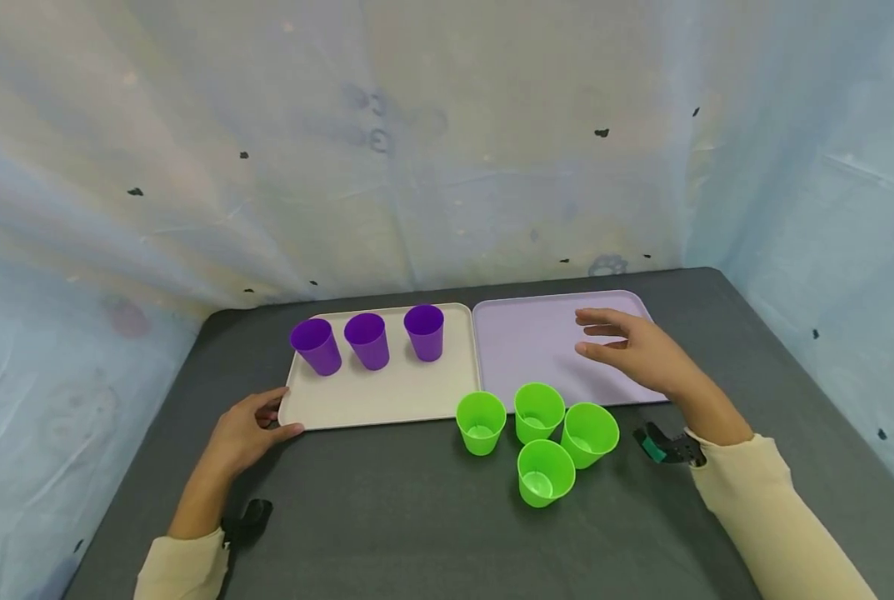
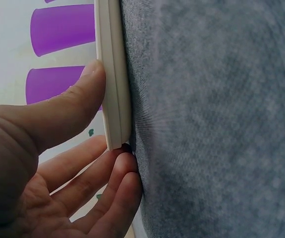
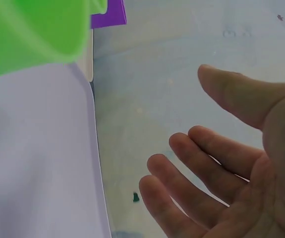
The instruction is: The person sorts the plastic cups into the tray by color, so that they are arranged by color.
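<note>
My left hand [image 1: 242,435] grips the near left corner of a cream tray [image 1: 387,400], the thumb along its front edge and the fingers at its side. Three purple cups, the left cup [image 1: 321,354], the middle cup [image 1: 372,350] and the right cup [image 1: 427,342], stand in a row on this tray. Over a lavender tray [image 1: 521,337] hovers my right hand [image 1: 645,354], fingers apart and holding nothing. Several green cups, one of them a front cup [image 1: 542,492], stand in a cluster before the trays, open ends up.
Both trays lie side by side, nearly touching, on a table with dark grey cloth [image 1: 387,517]. A pale patterned sheet [image 1: 447,167] hangs behind the table and along its sides. Wrist cameras [image 1: 664,446] are strapped to both arms.
</note>
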{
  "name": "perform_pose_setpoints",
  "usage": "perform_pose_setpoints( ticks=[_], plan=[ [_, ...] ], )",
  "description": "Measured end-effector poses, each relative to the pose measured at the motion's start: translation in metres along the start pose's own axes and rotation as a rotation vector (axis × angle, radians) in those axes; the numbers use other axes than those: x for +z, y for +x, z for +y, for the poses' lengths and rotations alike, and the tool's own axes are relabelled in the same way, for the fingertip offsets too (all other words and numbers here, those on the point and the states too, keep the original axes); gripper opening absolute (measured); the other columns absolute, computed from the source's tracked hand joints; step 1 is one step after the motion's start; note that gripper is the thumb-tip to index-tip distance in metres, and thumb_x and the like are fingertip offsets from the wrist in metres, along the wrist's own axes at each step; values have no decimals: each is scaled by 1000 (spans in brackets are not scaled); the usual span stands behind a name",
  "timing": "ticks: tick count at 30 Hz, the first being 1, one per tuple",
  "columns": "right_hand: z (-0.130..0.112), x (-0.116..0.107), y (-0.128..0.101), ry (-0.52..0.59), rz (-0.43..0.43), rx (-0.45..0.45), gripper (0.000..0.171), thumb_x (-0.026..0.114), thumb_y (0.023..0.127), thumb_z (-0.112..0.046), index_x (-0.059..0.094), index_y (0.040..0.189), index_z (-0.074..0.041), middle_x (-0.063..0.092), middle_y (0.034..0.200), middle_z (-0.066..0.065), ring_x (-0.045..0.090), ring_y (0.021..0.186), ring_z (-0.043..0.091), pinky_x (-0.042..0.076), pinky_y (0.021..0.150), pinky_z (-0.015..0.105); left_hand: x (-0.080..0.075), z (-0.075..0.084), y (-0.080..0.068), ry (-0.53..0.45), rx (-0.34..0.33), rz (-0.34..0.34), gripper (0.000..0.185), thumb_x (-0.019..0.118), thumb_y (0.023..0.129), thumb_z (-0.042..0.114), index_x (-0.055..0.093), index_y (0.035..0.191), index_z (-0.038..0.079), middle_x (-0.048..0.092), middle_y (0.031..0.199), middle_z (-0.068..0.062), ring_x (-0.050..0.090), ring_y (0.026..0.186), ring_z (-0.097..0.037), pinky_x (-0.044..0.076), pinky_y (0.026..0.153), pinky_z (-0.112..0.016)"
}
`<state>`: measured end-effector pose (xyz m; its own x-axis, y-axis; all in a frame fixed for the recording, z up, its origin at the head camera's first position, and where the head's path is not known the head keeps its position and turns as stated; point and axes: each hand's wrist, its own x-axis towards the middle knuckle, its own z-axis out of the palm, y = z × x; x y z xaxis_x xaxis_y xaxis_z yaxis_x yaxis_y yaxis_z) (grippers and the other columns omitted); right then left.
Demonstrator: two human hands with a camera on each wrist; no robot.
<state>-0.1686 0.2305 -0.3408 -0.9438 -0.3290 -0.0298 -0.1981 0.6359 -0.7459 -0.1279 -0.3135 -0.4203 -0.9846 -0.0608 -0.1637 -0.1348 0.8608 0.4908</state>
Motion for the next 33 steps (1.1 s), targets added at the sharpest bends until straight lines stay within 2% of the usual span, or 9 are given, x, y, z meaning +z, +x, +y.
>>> perform_pose_setpoints(
  ticks=[9,11,15,18,20,22,25,30,33],
  plan=[
    [22,-2,-35,-85,64,-36,62,67,96,-32,43,150,-10,48,150,16,54,128,41,46,104,54,2,0,0,-9,10,13,81,79,84,40,46,147,1,56,130,-28,59,112,-41,48,95,-57],
    [33,-5,-38,-101,65,-21,63,67,96,-34,43,150,-13,48,151,14,54,129,38,47,103,48,3,-1,0,-8,18,15,80,79,84,39,46,146,1,57,129,-28,59,111,-41,49,94,-56],
    [52,-15,-44,-121,58,18,64,67,95,-36,43,150,-12,47,151,14,52,130,36,51,95,22,4,-1,-1,-9,29,14,79,80,84,39,47,145,0,58,127,-28,60,110,-41,50,93,-56],
    [62,-24,-46,-126,49,61,66,67,95,-37,42,150,-9,45,152,17,50,131,40,51,93,21,2,0,0,-8,29,20,78,80,84,37,48,144,0,58,126,-28,60,109,-40,50,92,-56],
    [70,-29,-48,-131,31,91,69,67,96,-37,40,151,-6,42,153,21,48,132,45,54,96,34,2,0,-2,-9,23,19,77,80,84,37,48,144,0,59,125,-29,60,108,-41,50,91,-56],
    [77,-33,-50,-142,19,121,72,67,95,-38,37,152,-4,39,153,27,46,132,51,51,98,53,2,2,-3,-10,16,18,77,80,85,36,48,144,0,58,125,-29,60,108,-41,51,90,-56],
    [87,-40,-52,-152,18,162,78,67,95,-40,33,154,-3,35,153,33,42,132,57,46,98,65,1,8,-3,-9,27,44,75,79,86,34,47,144,0,54,128,-30,61,108,-42,52,87,-55],
    [105,-44,-57,-178,11,208,84,70,93,-41,29,155,-2,34,151,37,43,129,60,45,97,67,-1,28,-10,-15,83,226,59,77,87,25,55,138,2,52,133,-29,60,107,-44,49,86,-58],
    [115,-41,-57,-186,-14,196,87,72,91,-39,28,154,0,36,148,39,48,125,59,47,95,66,1,46,-20,-77,142,316,50,75,89,20,60,133,3,57,131,-25,61,109,-43,50,89,-59]
  ],
)
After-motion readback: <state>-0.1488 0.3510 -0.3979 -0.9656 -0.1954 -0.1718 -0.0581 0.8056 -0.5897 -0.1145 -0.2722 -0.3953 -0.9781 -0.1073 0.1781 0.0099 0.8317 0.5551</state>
